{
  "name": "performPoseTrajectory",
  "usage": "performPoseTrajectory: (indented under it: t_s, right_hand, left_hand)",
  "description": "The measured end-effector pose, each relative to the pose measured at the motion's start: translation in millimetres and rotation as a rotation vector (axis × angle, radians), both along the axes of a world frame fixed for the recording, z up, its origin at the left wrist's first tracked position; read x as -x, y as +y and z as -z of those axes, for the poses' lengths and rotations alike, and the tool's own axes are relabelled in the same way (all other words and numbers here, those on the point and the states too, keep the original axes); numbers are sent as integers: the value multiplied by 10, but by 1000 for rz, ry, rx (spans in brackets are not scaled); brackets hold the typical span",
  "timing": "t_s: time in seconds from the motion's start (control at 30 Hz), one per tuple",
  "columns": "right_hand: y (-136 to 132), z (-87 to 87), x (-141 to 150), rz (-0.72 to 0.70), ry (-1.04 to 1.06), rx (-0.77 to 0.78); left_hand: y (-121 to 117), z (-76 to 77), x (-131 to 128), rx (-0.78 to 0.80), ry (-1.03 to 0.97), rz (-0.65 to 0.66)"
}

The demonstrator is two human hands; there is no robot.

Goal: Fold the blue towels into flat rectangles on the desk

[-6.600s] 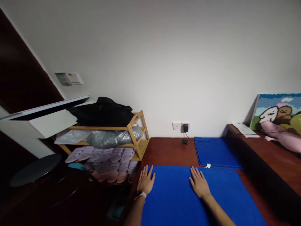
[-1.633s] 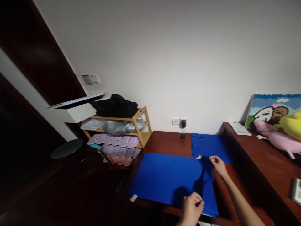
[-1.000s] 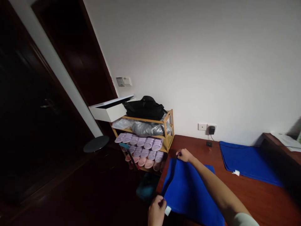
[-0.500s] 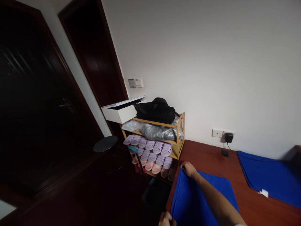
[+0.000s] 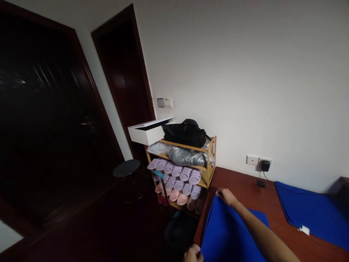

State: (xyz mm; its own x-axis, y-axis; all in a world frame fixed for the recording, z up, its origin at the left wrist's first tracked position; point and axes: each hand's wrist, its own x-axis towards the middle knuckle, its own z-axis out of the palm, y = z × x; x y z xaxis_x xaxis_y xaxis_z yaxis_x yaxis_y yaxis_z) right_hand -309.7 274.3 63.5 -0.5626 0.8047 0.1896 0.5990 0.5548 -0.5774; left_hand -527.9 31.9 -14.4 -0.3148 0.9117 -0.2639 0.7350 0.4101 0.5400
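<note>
A blue folded cloth (image 5: 227, 233) lies at the near left end of the reddish-brown table (image 5: 231, 177), its left edge lifted off the surface. My right hand (image 5: 227, 197) pinches the far left corner of the cloth, with the forearm crossing over it. Low in the view, my left hand (image 5: 193, 253) has its fingers closed on the near part of the same edge. The bottom of the frame cuts off the lower cloth and part of that hand. Farther right lies a second blue cloth (image 5: 313, 211) with a white tag (image 5: 304, 230) at its edge.
Beyond the table end stands a wooden shoe rack (image 5: 211, 162) holding purple and pink slippers (image 5: 185, 174), plastic-wrapped items, a black bag (image 5: 185, 134) and a white box (image 5: 147, 134). A round stool (image 5: 127, 168) stands left of it. A black plug (image 5: 265, 166) sits in the wall.
Both hands have raised the left edge of the blue cloth, which was lying flatter on the table. The view has shifted slightly, so the rack and doors appear farther right and lower.
</note>
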Motion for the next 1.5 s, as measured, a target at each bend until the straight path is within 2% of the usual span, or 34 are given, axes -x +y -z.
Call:
performPoseTrajectory:
  t_s: [0.1, 0.2, 0.33, 0.5, 0.6, 0.7, 0.8, 0.93, 1.03, 1.17, 1.33, 1.5]
  right_hand:
    - [-167, -351, -333, -17, 43, -61]
    - [-412, -723, -786, 5, 83, -128]
    - [-859, -1264, -1506, 42, 148, -204]
    - [-1486, -1892, -2260, 129, 209, -336]
    - [-1811, -2118, -2537, 163, 252, -409]
    - [-2076, -2237, -2719, 217, 331, -440]
    - [-2307, -2302, -2873, 265, 401, -383]
    - [-2591, -2335, -3084, 301, 468, -290]
    - [-2779, -2329, -3220, 314, 485, -244]
    - [-2962, -2296, -3341, 327, 470, -216]
    - [-3047, -2206, -3459, 372, 407, -285]
    - [-3121, -2128, -3592, 420, 293, -402]
  left_hand:
    - [-24, -127, -30, -178, 20, -4]
    - [-88, -446, -97, -449, -86, -5]
    - [-199, -1148, -241, -694, -195, 24]
    - [-294, -2168, -502, -953, -77, 212]
    - [-310, -2679, -646, -1066, -5, 325]
    - [-282, -3011, -768, -1098, -7, 402]
    - [-234, -3160, -871, -995, -130, 426]
    - [-212, -3236, -970, -825, -334, 450]
    - [-234, -3308, -1032, -766, -368, 506]
    - [-256, -3394, -1125, -740, -319, 556]
    - [-250, -3352, -1255, -751, -238, 617]
    - [-304, -3271, -1379, -698, -297, 656]
